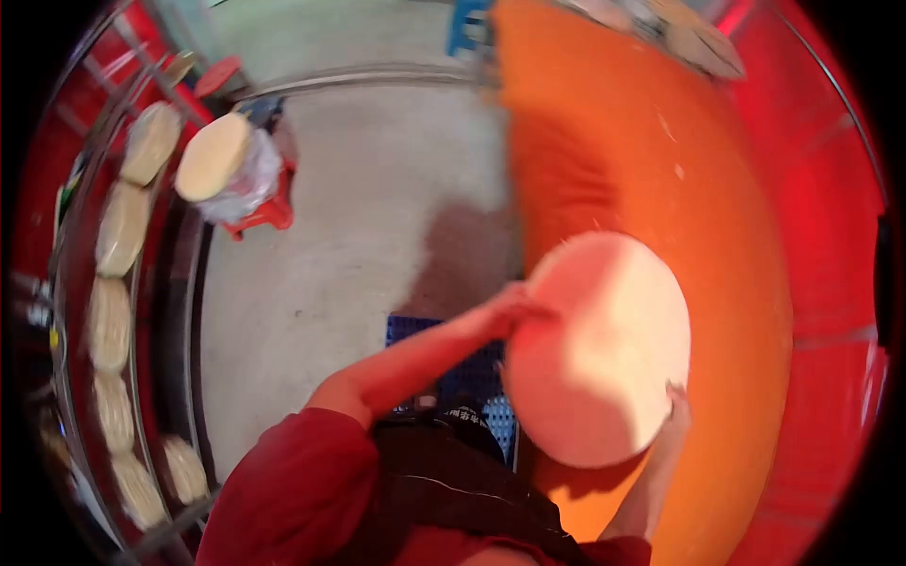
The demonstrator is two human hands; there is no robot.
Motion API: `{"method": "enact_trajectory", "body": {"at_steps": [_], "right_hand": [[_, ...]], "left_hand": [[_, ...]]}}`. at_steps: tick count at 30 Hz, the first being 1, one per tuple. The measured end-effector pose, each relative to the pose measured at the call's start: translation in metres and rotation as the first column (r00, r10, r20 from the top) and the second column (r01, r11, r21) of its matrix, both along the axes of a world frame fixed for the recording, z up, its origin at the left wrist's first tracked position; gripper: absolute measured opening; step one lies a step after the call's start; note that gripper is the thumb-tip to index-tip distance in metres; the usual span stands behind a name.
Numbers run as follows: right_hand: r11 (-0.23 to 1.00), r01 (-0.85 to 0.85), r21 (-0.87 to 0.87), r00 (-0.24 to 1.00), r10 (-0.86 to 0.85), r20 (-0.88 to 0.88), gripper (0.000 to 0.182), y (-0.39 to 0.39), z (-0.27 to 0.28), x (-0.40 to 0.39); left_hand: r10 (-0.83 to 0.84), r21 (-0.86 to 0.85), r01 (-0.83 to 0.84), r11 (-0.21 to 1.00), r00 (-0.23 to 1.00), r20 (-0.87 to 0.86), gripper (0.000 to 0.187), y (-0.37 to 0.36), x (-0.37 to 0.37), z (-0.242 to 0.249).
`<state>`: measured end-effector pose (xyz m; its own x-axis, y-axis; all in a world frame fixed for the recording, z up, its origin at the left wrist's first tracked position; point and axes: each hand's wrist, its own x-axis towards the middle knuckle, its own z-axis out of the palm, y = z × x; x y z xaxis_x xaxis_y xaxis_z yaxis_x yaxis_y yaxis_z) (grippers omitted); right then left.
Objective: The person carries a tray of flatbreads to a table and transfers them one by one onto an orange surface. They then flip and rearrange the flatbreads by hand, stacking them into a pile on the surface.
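Note:
A large, pale round flatbread-like sheet (604,354) is held tilted over the orange tabletop (727,377), partly lit and partly in red shade. My left hand (521,307) grips its upper left edge, the thumb lying over the top face. On the lower right edge, my right hand (674,407) is closed around the rim, with most of its fingers hidden beneath. A shadow falls on the orange surface below the sheet.
At the left, a rack (142,283) carries several bagged pale stacks (110,325). A red stool (269,209) bears a round pale stack (215,158) with clear plastic. Blue plastic grating (415,327) lies by my feet. Flat round pieces (698,47) are at the table's far end.

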<state>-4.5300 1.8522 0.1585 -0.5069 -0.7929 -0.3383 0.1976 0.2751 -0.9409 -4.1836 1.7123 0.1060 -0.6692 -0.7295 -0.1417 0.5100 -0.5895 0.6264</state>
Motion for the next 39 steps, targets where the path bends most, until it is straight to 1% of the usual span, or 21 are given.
{"method": "enact_trajectory", "body": {"at_steps": [3, 4, 6, 9, 11, 12, 17, 19, 20, 21, 23, 27, 28, 29, 30, 31, 32, 33, 36, 38, 39], "right_hand": [[0.995, -0.095, -0.027, 0.995, 0.094, -0.024, 0.039, 0.025, -0.012, -0.008], [0.997, -0.076, -0.01, 0.997, 0.077, 0.026, 0.04, 0.02, -0.026, -0.025], [0.991, -0.043, 0.13, 0.979, 0.016, 0.203, 0.041, -0.012, 0.016, 0.007], [0.987, 0.082, 0.141, 0.983, -0.103, 0.154, 0.044, -0.064, 0.035, 0.055], [0.992, -0.029, 0.127, 0.981, 0.004, 0.192, 0.045, -0.097, 0.04, 0.083], [0.989, -0.096, 0.109, 0.975, 0.072, 0.208, 0.045, -0.147, 0.028, 0.065], [0.919, -0.387, 0.081, 0.909, 0.365, 0.201, 0.045, -0.292, 0.029, 0.129], [0.88, -0.466, 0.092, 0.883, 0.456, 0.108, 0.043, -0.358, 0.04, 0.196], [0.867, -0.483, 0.127, 0.875, 0.473, 0.102, 0.04, -0.387, 0.048, 0.235], [0.853, -0.497, 0.157, 0.868, 0.488, 0.096, 0.036, -0.414, 0.052, 0.276], [0.762, -0.647, 0.033, 0.759, 0.64, 0.123, 0.04, -0.467, 0.051, 0.357], [0.527, -0.834, 0.162, 0.536, 0.844, 0.017, 0.027, -0.592, -0.001, 0.523], [0.499, -0.851, 0.167, 0.473, 0.864, -0.172, 0.024, -0.637, -0.04, 0.546], [0.363, -0.916, 0.174, 0.282, 0.887, -0.365, 0.021, -0.63, -0.023, 0.605], [0.064, -0.929, 0.364, -0.28, 0.523, -0.805, 0.027, -0.655, -0.037, 0.648], [-0.267, -0.963, -0.032, -0.146, 0.619, -0.772, 0.032, -0.683, -0.068, 0.685], [-0.201, -0.978, -0.059, -0.158, 0.892, -0.423, 0.026, -0.691, -0.077, 0.732], [-0.273, -0.962, -0.025, -0.233, 0.86, -0.454, 0.029, -0.709, -0.095, 0.78], [-0.181, -0.955, -0.234, -0.202, 0.977, 0.068, 0.028, -0.708, -0.114, 0.926], [-0.166, -0.978, 0.123, -0.183, 0.973, -0.139, 0.033, -0.678, -0.051, 1.035], [-0.171, -0.985, -0.02, -0.171, 0.985, -0.021, 0.036, -0.683, -0.068, 1.078]], "left_hand": [[0.097, -0.017, -0.096, 0.995, 0.978, 0.182, 0.046, 0.009, 0.002, 0.003], [0.101, -0.006, -0.101, 0.995, 0.985, 0.139, 0.046, 0.007, 0.006, 0.007], [0.109, 0.009, -0.111, 0.994, 0.987, 0.116, 0.046, -0.017, 0.002, 0.012], [0.163, 0.017, -0.167, 0.986, 0.977, 0.134, 0.047, -0.066, 0.01, 0.013], [0.208, 0.085, -0.216, 0.973, 0.974, 0.094, 0.048, -0.081, 0.042, 0.014], [0.223, 0.051, -0.237, 0.97, 0.954, 0.2, 0.046, -0.117, 0.035, 0.007], [0.473, 0.07, -0.486, 0.871, 0.868, 0.149, 0.038, -0.166, 0.147, 0.017], [0.516, 0.161, -0.553, 0.817, 0.827, 0.222, 0.035, -0.18, 0.203, 0.019], [0.561, 0.062, -0.601, 0.797, 0.774, 0.295, 0.03, -0.189, 0.231, 0.006], [0.58, 0.127, -0.616, 0.778, 0.781, 0.232, 0.029, -0.194, 0.263, 0.004], [0.614, 0.249, -0.617, 0.746, 0.783, 0.102, 0.027, -0.202, 0.334, 0.001], [0.846, 0.252, -0.852, 0.458, 0.505, 0.168, 0.028, -0.227, 0.475, -0.048], [0.862, 0.262, -0.865, 0.428, 0.478, 0.171, 0.029, -0.229, 0.512, -0.046], [0.873, 0.298, -0.87, 0.392, 0.454, 0.178, 0.029, -0.223, 0.546, -0.04], [0.879, 0.331, -0.874, 0.355, 0.433, 0.201, 0.029, -0.215, 0.575, -0.038], [0.898, 0.324, -0.898, 0.298, 0.379, 0.225, 0.028, -0.211, 0.606, -0.043], [0.908, 0.303, -0.92, 0.249, 0.33, 0.256, 0.027, -0.205, 0.638, -0.046], [0.927, 0.284, -0.939, 0.192, 0.269, 0.262, 0.026, -0.195, 0.666, -0.043], [0.943, 0.277, -0.959, 0.051, 0.138, 0.304, 0.031, -0.173, 0.734, -0.032], [0.947, 0.306, -0.951, -0.047, 0.055, 0.318, 0.03, -0.162, 0.771, -0.029], [0.95, 0.308, -0.948, -0.087, 0.014, 0.311, 0.031, -0.158, 0.789, -0.034]]}}
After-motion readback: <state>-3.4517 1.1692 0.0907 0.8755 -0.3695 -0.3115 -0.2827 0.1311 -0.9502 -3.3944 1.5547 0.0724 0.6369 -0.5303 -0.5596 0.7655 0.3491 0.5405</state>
